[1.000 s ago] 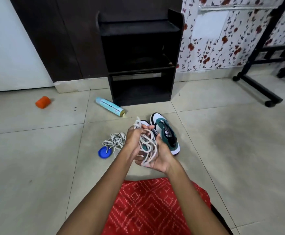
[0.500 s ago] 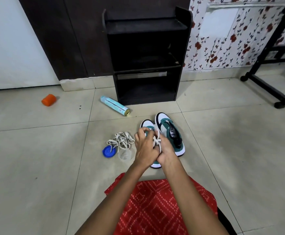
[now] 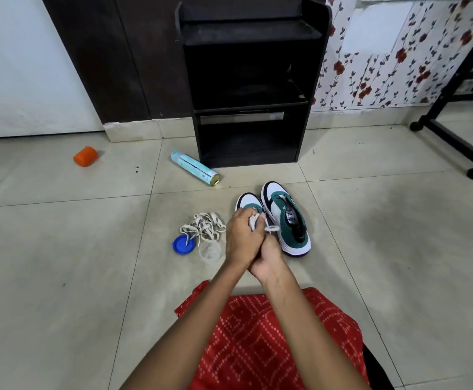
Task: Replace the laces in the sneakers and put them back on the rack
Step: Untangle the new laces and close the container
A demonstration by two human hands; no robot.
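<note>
Two hands pressed together low over the floor. The left hand (image 3: 241, 237) is curled round a bunched white lace (image 3: 254, 220). The right hand (image 3: 270, 256) is tucked against it from below, with a loop of lace poking out above it. Its fingers are covered, so cannot tell whether they pinch anything.

The hands sit over the nearer sneaker (image 3: 248, 202), hiding its eyelets and tongue. The other sneaker (image 3: 286, 220) is right beside it and looks unlaced.

Risks:
- The lace is wadded, so it will likely tangle or knot when fed.
- Its ends are hidden, so uneven lengths are likely.
- The loose sneaker could slide on the tile under a tug.
- The lace pile (image 3: 204, 226) just to the left could get mixed up with this one; old or new, cannot tell.

A blue lid (image 3: 184, 245) and a clear cup (image 3: 210, 252) lie beside the pile. The rack (image 3: 252, 80) stands beyond, its shelves too dark to read. The spray can (image 3: 195, 168) lies before it, label too small.
</note>
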